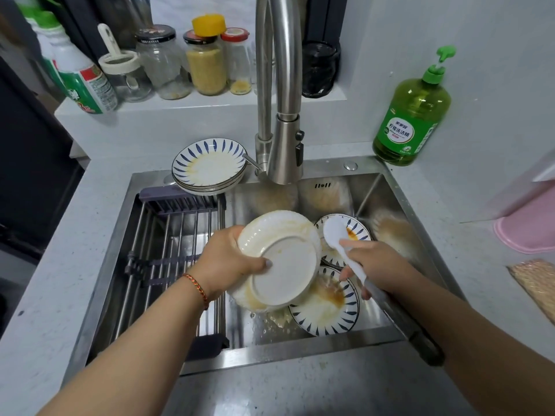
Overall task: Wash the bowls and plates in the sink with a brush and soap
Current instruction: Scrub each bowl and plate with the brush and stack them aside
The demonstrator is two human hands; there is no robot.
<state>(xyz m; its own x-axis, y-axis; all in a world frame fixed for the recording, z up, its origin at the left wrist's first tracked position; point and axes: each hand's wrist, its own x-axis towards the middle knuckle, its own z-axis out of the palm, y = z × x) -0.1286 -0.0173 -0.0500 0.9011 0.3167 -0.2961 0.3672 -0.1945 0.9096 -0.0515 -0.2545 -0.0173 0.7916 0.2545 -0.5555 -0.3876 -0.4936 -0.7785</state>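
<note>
My left hand (223, 261) grips a white plate (279, 259) by its rim, tilted with its stained underside facing me, above the steel sink (387, 199). My right hand (375, 265) holds a white brush (336, 232) by its handle; the brush head sits just right of the plate's edge. Two dirty blue-patterned plates lie in the basin: one (327, 307) under the held plate with brown sauce, another (357, 232) behind the brush. A stack of dirty patterned plates (208, 165) rests on the sink's back rim. A green soap bottle (411, 115) stands at the back right.
The tall faucet (283, 115) hangs over the basin's back. A metal drying rack (171, 250) spans the sink's left half. Jars and bottles (168, 61) line the back ledge. A pink object (528, 232) and a woven mat (537, 283) lie on the right counter.
</note>
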